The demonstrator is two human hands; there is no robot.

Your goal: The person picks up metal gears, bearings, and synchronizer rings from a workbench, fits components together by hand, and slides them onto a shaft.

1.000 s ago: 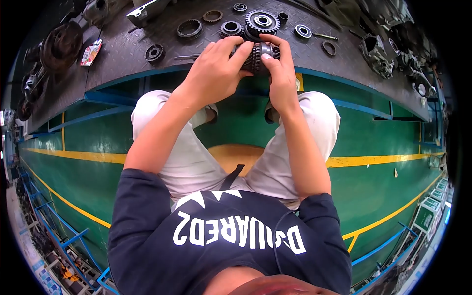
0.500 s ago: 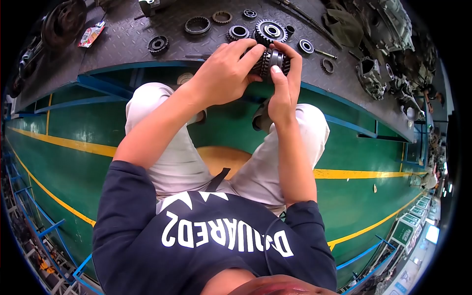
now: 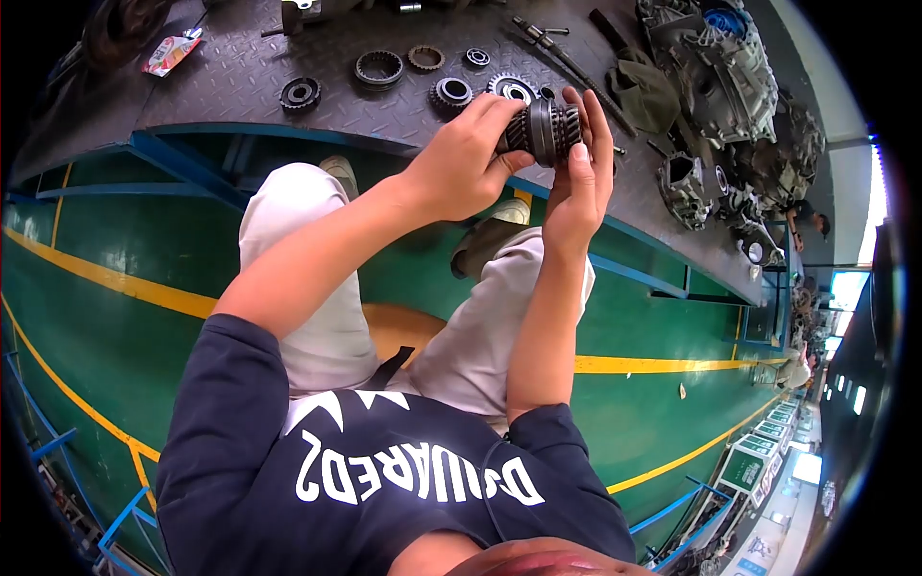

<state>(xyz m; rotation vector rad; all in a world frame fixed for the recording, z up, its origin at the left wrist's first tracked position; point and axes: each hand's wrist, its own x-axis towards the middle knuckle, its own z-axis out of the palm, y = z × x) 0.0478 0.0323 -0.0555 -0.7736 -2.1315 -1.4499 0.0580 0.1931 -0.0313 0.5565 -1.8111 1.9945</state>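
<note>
A dark gear assembly [image 3: 549,132] with toothed rings is held between my two hands over the front edge of the metal bench. My left hand [image 3: 468,161] grips its left end, fingers on top and thumb below. On its right end, my right hand [image 3: 583,182] has its fingers behind and its thumb in front. Just behind the assembly lies a toothed gear [image 3: 511,87], partly covered. A smaller gear [image 3: 450,93] is left of that one, and a bearing [image 3: 476,58] sits further back.
Two rings [image 3: 378,69] [image 3: 425,58] and a round hub [image 3: 301,93] lie on the bench [image 3: 221,86]. A long shaft [image 3: 567,67], a cloth [image 3: 645,91] and metal housings [image 3: 720,77] are at the right. A small packet [image 3: 173,52] is at the left.
The view has turned, and the bench parts have shifted in it. Both hands, still around the gear assembly, appear further right. The shaft that stuck out left of my left hand no longer shows.
</note>
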